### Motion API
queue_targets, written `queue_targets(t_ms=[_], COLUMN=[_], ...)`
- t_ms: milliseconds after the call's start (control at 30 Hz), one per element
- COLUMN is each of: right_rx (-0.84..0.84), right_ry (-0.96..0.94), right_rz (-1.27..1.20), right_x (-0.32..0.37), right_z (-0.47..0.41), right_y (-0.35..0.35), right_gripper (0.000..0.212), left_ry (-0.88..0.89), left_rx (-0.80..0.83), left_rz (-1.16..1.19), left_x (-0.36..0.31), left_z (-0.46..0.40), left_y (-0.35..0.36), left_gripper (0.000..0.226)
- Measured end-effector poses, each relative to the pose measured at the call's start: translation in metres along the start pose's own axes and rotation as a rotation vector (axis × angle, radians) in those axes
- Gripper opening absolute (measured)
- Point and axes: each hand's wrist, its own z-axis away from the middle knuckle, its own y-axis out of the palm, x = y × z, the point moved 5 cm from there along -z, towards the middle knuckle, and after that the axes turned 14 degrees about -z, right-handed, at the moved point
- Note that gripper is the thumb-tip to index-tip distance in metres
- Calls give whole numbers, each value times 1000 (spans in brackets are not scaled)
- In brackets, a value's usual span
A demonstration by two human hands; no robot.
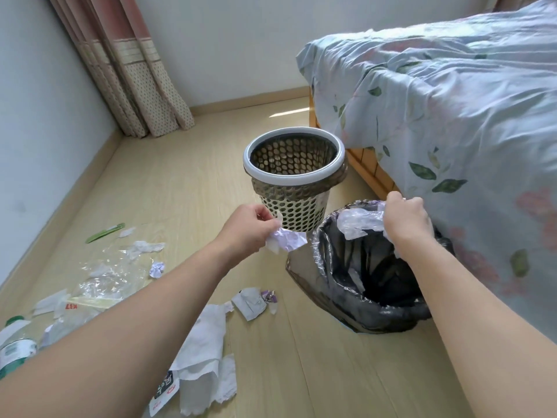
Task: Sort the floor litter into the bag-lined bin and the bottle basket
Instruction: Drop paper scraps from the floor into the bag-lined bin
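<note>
Left hand (pixel 247 227) pinches crumpled paper (pixel 287 240) just left of the bin (pixel 331 303) | right hand (pixel 405 218) grips clear plastic wrap (pixel 358 223) over the bin's mouth | both scraps look light, soft, crushable; pinch anywhere | basket (pixel 294 173) behind the bin

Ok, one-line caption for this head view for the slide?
Left hand holds crumpled paper, right hand drops plastic into the lined bin.

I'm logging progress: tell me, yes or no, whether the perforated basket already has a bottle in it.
No: the perforated basket shows only its holed wall inside, and a bottle lies on the floor at lower left.
</note>
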Motion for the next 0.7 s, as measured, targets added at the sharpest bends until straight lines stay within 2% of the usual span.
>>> queue_targets(t_ms=[100, 200, 233, 333, 400, 567, 700], right_rx=[-27, 33, 44, 16, -4, -27, 112], right_ry=[69, 114, 113, 57, 1, -267, -606], right_rz=[78, 146, 131, 93, 43, -6, -24], right_x=[-23, -43, -48, -53, -50, -22, 6], right_z=[-10, -20, -23, -33, -34, -13, 33], right_y=[-6, -6, -9, -21, -27, -9, 60], right_gripper=[55, 54, 51, 41, 30, 27, 24], left_ry=[93, 168, 195, 268, 304, 299, 135], left_rx=[-64, -121, -80, 194, 238, -26, -152], left_rz=[-24, -182, -258, -543, -609, -376, -391], left_x=[-40, -71, -78, -88, -91, -84, -22], left_z=[-14, -21, -24, -24, -23, -26, -29], left_y=[31, 71, 90, 142, 153, 100, 38], left_gripper=[13, 16, 16, 17, 24, 26, 23])
